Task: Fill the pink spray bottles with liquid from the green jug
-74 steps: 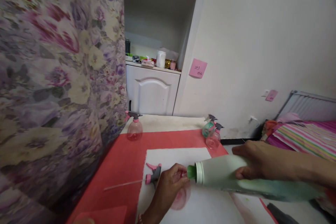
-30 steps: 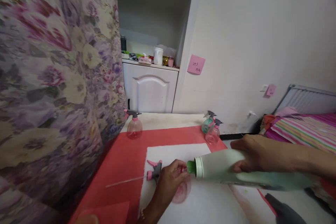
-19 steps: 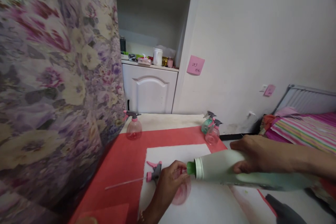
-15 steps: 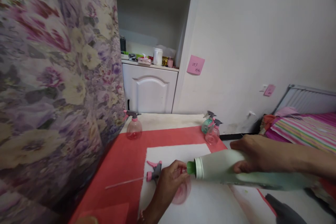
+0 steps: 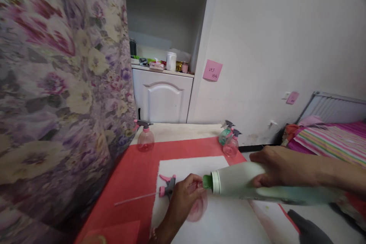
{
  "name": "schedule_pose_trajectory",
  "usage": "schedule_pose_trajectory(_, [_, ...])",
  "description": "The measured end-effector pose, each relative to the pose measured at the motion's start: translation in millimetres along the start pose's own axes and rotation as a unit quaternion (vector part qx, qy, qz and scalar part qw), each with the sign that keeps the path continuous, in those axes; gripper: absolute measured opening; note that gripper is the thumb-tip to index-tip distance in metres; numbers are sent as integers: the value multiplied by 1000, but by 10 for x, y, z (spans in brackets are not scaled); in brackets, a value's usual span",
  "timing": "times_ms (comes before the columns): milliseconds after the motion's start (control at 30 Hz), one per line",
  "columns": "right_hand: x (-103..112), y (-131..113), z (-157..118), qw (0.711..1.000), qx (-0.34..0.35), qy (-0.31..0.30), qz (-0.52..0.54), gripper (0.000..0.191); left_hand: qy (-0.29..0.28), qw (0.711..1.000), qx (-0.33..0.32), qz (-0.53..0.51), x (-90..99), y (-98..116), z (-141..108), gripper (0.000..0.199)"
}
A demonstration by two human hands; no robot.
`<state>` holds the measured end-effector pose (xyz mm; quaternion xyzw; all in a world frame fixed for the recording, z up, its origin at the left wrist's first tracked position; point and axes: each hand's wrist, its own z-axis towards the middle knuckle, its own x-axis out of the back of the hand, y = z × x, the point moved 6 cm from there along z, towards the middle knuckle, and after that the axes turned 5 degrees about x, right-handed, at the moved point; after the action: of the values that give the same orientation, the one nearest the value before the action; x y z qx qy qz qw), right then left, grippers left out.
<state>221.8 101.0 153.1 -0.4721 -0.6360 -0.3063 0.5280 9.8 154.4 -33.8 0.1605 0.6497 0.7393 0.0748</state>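
My left hand (image 5: 185, 194) is closed around the neck of a clear pink spray bottle (image 5: 198, 209) on the white cloth. That bottle has no spray head on it. My right hand (image 5: 270, 167) grips a large pale green bottle (image 5: 237, 178), tipped almost level. Its green spout (image 5: 207, 182) meets the mouth of the pink bottle, close to my left fingers. Whether liquid is flowing I cannot tell. A grey and pink spray head (image 5: 168, 186) with a long thin tube lies just left of my left hand.
One pink spray bottle (image 5: 145, 139) stands at the table's back left. At the back right, a green spray bottle (image 5: 224, 136) stands behind another pink one (image 5: 231, 146). A floral curtain (image 5: 63, 84) hangs on the left. A bed (image 5: 334, 137) is at the right.
Both hands and both bottles keep almost the same position. The whole view has shifted very slightly.
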Motion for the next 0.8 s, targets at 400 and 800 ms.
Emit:
schedule_pose_trajectory(400, [15, -18, -6, 1000, -3, -13, -1, 28, -3, 1000, 3, -21, -12, -55, 26, 13])
schedule_pose_trajectory(800, [31, -21, -8, 1000, -5, -14, -2, 29, -1, 1000, 4, -3, -7, -34, 17, 13])
